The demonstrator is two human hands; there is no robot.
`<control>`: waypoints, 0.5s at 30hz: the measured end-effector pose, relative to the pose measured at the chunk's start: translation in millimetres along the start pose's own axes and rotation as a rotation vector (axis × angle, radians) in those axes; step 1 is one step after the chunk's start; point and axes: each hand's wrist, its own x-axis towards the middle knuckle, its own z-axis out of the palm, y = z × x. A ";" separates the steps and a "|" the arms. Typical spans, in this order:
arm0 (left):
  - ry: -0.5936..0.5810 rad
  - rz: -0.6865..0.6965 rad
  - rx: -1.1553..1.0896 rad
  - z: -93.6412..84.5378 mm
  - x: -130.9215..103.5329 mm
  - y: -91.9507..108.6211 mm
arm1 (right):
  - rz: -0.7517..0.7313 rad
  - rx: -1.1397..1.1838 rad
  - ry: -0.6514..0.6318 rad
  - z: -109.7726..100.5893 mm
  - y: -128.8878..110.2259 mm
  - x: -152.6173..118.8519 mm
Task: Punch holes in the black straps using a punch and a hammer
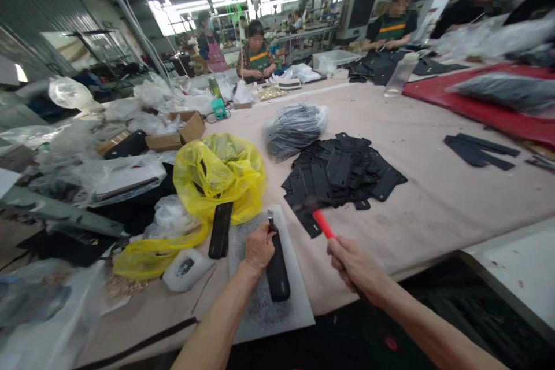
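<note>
Black piece (278, 272), tiny illegible mark (284, 288), red-handled hammer (323, 223)

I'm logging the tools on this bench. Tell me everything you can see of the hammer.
The hammer has a bright red stretch of handle and a dark head, too blurred to show its exact shape or material. The right hand grips the handle. It slants, the head up and left of the hand in the picture, seen against the near edge of the pile of black pieces; I can't tell whether they touch.
</note>
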 end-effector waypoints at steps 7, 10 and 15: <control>-0.026 -0.007 0.007 0.6 0.0 -1.7 | -1.085 -0.152 0.612 5.0 -103.8 -47.8; -0.023 -0.016 0.016 0.8 -0.1 -1.8 | -0.972 -0.829 0.352 8.6 -78.4 -34.0; -0.040 -0.032 0.021 -2.4 -0.3 1.2 | -0.845 -1.007 0.370 4.7 -74.9 -31.2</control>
